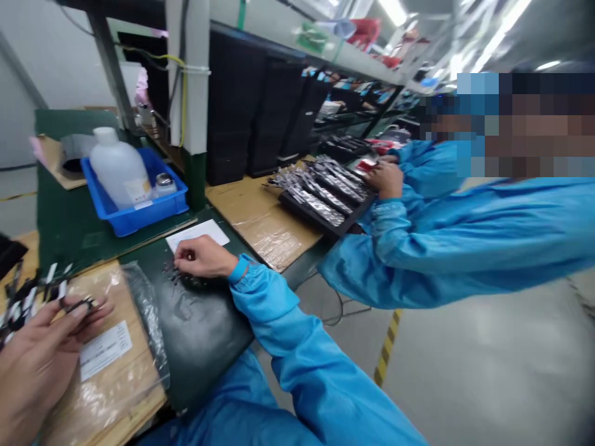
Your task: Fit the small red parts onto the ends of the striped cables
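My left hand (51, 347) is closed on a small dark strip-like part (83, 303) with a shiny end, pinched between thumb and fingers. Beneath it lies a plastic-wrapped brown board (134, 378) bearing a white printed label (106, 350). Over a dark green mat (199, 341), my right hand (202, 257) has its fingertips pinched together; whatever is between them is too small to make out. Tiny black pieces (171, 272) are scattered on the mat right by those fingertips. A white paper (198, 234) lies just behind the right hand.
A blue tray (123, 223) holds a white plastic bottle (118, 167) and a small jar (165, 184). Black-and-white strips (28, 303) lie at far left. To the right, a co-worker's hand (388, 179) is beside a black tray (311, 214) of silvery strips. A post (188, 93) stands behind.
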The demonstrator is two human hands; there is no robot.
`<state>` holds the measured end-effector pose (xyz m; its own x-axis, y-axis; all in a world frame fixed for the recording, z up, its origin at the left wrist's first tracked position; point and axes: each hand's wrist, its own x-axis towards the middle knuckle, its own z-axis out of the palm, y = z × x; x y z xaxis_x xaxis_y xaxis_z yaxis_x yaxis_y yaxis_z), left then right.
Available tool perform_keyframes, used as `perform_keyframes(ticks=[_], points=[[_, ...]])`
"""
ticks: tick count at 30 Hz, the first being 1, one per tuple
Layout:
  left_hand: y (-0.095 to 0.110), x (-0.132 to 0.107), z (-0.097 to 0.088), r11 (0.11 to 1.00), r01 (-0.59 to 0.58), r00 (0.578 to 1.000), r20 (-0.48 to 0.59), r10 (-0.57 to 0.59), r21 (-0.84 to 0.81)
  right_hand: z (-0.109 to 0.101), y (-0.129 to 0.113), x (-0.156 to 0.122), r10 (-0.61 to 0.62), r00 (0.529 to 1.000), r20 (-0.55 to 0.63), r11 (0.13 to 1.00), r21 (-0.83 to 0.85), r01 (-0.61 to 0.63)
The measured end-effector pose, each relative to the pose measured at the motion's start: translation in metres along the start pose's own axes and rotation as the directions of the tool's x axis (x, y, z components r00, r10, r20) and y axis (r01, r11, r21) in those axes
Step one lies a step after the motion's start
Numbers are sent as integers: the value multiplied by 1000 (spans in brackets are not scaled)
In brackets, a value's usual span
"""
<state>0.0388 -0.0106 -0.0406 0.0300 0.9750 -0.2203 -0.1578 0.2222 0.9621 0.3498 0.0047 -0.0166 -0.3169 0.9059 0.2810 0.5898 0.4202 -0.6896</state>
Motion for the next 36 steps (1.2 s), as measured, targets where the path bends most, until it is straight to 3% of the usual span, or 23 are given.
perform_keyframes(ticks=[2,6,12,15,21,28,32,36], points=[[10,-10,12,993,40,998,47,-35,-111,2,-3,-1,-8,997,-76,998,64,13],[14,-16,25,995,15,998,68,-9,-94,11,-12,1,-11,989,-145,981,191,39],[7,-19,28,974,-197,980,29,195,114,37,-32,-1,-63,996,-67,969,233,77],[4,-22,30,946,-252,967,72,242,201,45,-36,-2,-93,995,-24,969,228,96],[3,-25,33,915,-221,971,161,175,337,44,-37,-1,-117,992,54,966,240,101],[2,-26,35,875,-305,947,215,237,377,46,-38,-2,-173,970,170,960,252,126],[4,-24,34,875,-294,947,242,211,385,44,-39,-2,-88,981,176,934,357,20],[10,-26,35,889,-246,942,312,125,386,42,-42,-3,10,990,142,852,517,-83]])
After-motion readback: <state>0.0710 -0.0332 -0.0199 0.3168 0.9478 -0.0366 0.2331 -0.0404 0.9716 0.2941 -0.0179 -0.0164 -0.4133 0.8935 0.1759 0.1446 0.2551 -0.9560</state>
